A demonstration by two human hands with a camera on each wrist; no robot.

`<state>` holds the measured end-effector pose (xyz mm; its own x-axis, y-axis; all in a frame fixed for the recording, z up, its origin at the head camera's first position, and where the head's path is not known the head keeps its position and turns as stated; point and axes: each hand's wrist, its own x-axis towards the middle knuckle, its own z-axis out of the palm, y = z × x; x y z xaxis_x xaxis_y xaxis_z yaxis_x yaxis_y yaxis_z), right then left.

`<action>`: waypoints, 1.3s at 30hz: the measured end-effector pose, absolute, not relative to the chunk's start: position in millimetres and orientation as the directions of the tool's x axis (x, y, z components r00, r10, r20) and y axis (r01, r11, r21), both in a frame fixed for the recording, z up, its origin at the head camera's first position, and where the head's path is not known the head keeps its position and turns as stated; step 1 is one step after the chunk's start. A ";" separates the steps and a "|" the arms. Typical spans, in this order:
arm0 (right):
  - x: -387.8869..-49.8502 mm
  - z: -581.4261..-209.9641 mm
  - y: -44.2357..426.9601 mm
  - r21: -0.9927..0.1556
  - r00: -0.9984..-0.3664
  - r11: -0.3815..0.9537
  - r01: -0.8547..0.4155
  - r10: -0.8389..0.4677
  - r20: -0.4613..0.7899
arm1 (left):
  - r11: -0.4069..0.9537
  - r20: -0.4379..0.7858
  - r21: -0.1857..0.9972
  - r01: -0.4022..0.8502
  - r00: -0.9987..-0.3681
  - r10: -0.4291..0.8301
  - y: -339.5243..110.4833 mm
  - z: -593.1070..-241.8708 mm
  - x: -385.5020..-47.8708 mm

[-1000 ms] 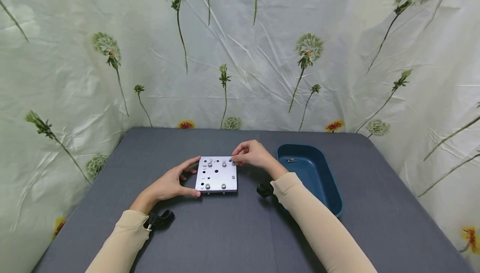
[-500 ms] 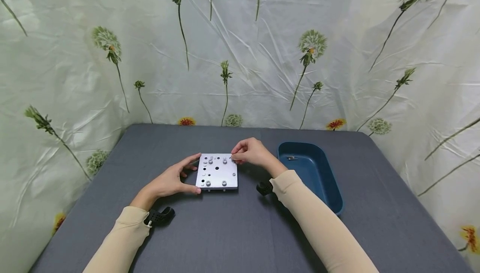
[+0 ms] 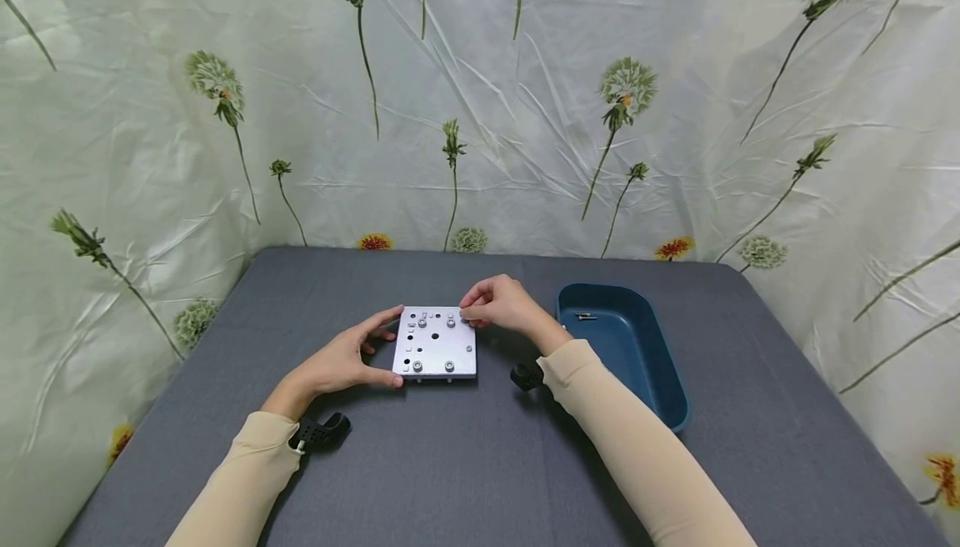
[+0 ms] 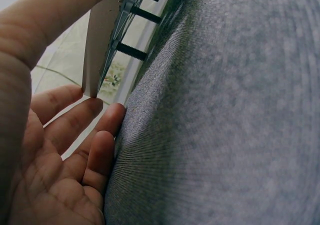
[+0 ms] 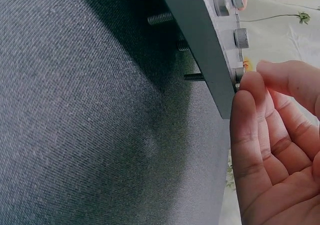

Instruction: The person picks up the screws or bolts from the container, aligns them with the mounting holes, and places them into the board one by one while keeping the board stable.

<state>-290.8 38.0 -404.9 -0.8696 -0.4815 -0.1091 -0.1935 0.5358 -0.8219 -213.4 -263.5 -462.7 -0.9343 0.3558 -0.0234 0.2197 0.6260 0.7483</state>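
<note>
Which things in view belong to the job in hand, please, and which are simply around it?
In the job:
metal plate, held by the left hand
bolts in it, with the right hand beside one
probably the screws in the blue tray

Just around:
flowered curtain
grey tablecloth

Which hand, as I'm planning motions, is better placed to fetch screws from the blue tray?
Probably the right hand: it's nearer the blue tray, while the left hand holds the metal plate.
</note>
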 end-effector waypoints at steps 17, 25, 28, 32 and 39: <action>-293.3 -407.3 42.2 -0.836 -0.867 0.508 -0.206 -0.491 -0.085 | 0.616 -0.009 0.747 0.250 -0.923 0.386 -264.0 -459.5 -214.5; -293.3 -405.2 44.2 -0.833 -0.868 0.515 -0.202 -0.488 -0.091 | 0.610 -0.001 0.750 0.256 -0.922 0.388 -264.5 -458.8 -214.2; -293.6 -405.4 44.7 -0.833 -0.868 0.518 -0.196 -0.486 -0.098 | 0.610 -0.005 0.751 0.250 -0.923 0.385 -264.5 -459.2 -213.8; -293.4 -404.7 44.7 -0.835 -0.865 0.515 -0.194 -0.491 -0.102 | 0.612 -0.005 0.750 0.250 -0.923 0.384 -264.4 -459.8 -213.4; -293.2 -403.4 47.0 -0.854 -0.860 0.491 -0.172 -0.498 -0.113 | 0.613 -0.008 0.752 0.243 -0.926 0.378 -265.1 -460.4 -212.7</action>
<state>-293.2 47.0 -403.4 -0.8599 -0.4979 -0.1129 -0.1725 0.4915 -0.8536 -212.7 -265.1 -460.4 -0.9259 0.3778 -0.0082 0.2434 0.6129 0.7517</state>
